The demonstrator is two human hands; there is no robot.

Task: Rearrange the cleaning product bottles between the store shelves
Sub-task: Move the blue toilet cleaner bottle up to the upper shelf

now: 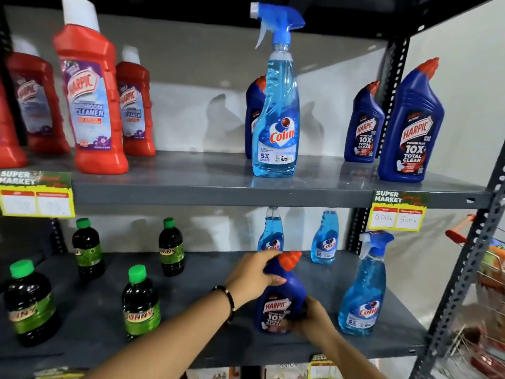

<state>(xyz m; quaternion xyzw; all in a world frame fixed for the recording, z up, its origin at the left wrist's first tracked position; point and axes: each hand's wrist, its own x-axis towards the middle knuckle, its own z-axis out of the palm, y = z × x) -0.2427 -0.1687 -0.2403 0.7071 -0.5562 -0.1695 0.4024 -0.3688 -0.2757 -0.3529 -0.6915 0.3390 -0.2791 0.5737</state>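
Note:
A blue Harpic bottle (281, 296) with a red cap stands on the lower shelf (207, 269). My left hand (252, 272) grips its neck and my right hand (311, 318) holds its lower right side. On the same shelf stand a Colin spray bottle (364, 291) at the right and two more Colin bottles (325, 239) at the back. The upper shelf (191, 184) carries one Colin spray bottle (276, 105), three blue Harpic bottles (411, 124) around it, and several red Harpic bottles (91, 99) at the left.
Several dark bottles with green caps (140, 302) stand on the left of the lower shelf. Yellow price tags (396, 212) hang from the upper shelf edge. A perforated upright post (464, 269) bounds the right side, with a shopping basket (489, 269) beyond it.

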